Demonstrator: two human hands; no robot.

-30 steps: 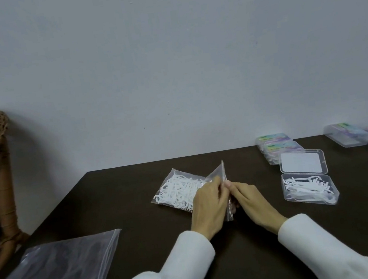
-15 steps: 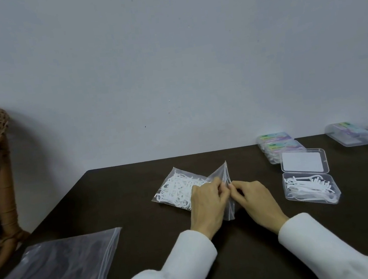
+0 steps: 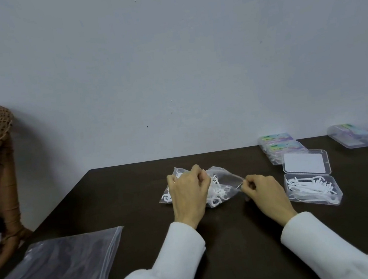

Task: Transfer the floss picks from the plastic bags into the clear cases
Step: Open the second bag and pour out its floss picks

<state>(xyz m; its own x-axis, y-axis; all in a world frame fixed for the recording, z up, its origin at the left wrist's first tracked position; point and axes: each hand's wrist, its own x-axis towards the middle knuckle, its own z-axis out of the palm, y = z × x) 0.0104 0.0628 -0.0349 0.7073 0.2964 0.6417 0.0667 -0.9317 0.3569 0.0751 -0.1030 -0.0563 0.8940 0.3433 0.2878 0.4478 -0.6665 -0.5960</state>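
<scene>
Item: plastic bag (image 3: 224, 180) of floss picks (image 3: 217, 193), on the desk (image 3: 138, 191). Left hand (image 3: 188, 193) pinches its near-left edge; right hand (image 3: 264, 189) pinches the right end, apparently the mouth. Bag's long axis runs left-right. Open case (image 3: 313, 188), partly filled, lies just right of the right grip, the nearer hand.

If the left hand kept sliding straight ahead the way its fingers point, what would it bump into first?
The left hand already grips the bag of floss picks, so that comes first. Beyond it there looks to be only bare table up to the wall, though depth is hard to judge.
</scene>
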